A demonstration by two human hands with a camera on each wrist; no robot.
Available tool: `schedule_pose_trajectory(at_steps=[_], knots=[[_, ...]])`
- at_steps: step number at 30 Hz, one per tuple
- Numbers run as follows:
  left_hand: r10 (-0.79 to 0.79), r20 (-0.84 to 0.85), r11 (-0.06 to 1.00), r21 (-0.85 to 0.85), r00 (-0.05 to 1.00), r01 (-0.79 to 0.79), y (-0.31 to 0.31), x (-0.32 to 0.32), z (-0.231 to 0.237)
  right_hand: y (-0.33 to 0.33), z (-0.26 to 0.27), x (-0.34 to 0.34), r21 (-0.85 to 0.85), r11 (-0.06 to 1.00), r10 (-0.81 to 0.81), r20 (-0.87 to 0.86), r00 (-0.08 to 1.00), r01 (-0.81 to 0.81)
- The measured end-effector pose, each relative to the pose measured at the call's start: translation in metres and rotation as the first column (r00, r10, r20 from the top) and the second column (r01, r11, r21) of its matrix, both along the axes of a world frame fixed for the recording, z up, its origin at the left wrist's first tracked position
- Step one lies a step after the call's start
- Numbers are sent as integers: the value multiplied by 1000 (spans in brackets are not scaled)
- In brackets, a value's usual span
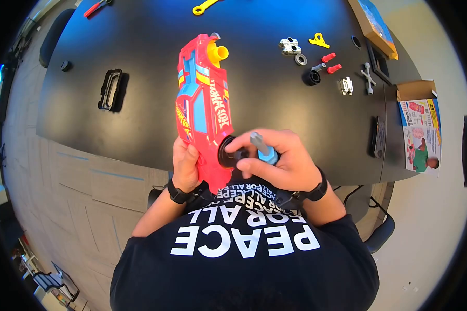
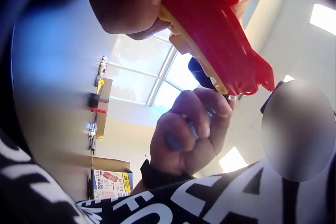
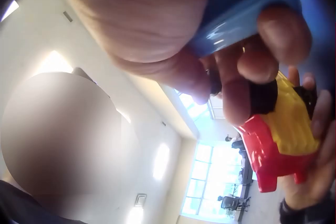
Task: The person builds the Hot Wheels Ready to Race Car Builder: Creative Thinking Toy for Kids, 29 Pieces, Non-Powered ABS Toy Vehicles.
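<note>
A red toy car (image 1: 213, 111) with blue windows and Hot Wheels lettering stands on end above the near edge of the table, gripped near its lower end by my left hand (image 1: 186, 163). A black wheel (image 1: 226, 151) sits at the car's lower right side. My right hand (image 1: 290, 160) has its thumb and index finger at a small black part (image 1: 239, 154) against this wheel. The same hand holds a blue-handled screwdriver (image 1: 265, 151), its grey tip pointing up and away from the car. In the right wrist view, the blue handle (image 3: 247, 11) lies within the curled fingers.
On the table's right lie silver parts (image 1: 290, 46), a yellow piece (image 1: 319, 40), red pieces (image 1: 334, 68), a black wheel (image 1: 311, 78) and a grey cross-shaped part (image 1: 368, 79). An illustrated box (image 1: 423, 129) stands at the right edge. A black frame (image 1: 110, 89) lies left.
</note>
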State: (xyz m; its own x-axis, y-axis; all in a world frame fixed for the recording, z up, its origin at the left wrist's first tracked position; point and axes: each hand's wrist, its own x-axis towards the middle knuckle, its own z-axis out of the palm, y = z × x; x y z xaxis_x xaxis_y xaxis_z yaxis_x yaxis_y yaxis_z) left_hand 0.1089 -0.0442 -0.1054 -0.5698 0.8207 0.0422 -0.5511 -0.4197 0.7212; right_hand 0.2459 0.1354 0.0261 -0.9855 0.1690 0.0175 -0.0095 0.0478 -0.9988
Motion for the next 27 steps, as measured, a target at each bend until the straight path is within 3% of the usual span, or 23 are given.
schedule_pose_trajectory(at_steps=[2, 3, 6, 7, 8, 11, 15, 17, 23, 27], knots=[[34, 16, 999, 3, 999, -34, 1, 3, 1, -5, 2, -1, 335, 914, -228, -42, 973, 229], [64, -19, 997, -29, 998, -65, 2, 4, 1, -5, 5, 3, 300, 923, -287, 116, 951, 242], [121, -44, 992, -37, 992, -122, 4, 4, -2, 7, 13, 16, 299, 915, -317, 122, 940, 270], [126, -29, 992, -16, 992, -126, 3, 3, -6, 19, 16, 23, 511, 837, -242, 28, 970, 194], [129, -13, 992, 5, 992, -129, 3, 3, -8, 23, 23, 26, 511, 837, -241, 29, 970, 193], [234, -42, 972, -20, 971, -235, 7, 8, -10, 29, 52, 36, 769, 636, -197, 88, 976, 60], [215, -61, 975, -43, 975, -217, 7, 8, -10, 35, 59, 44, 835, 546, -169, 31, 985, 67], [233, -80, 969, -69, 969, -239, 6, 8, -16, 37, 61, 43, 919, 390, -129, -8, 992, 58], [240, -56, 969, -51, 969, -243, 7, 8, -15, 35, 59, 40, 949, 301, -154, -46, 987, 91], [226, -97, 970, -67, 969, -233, 5, 7, -15, 37, 64, 39, 945, 309, -112, -78, 991, 110]])
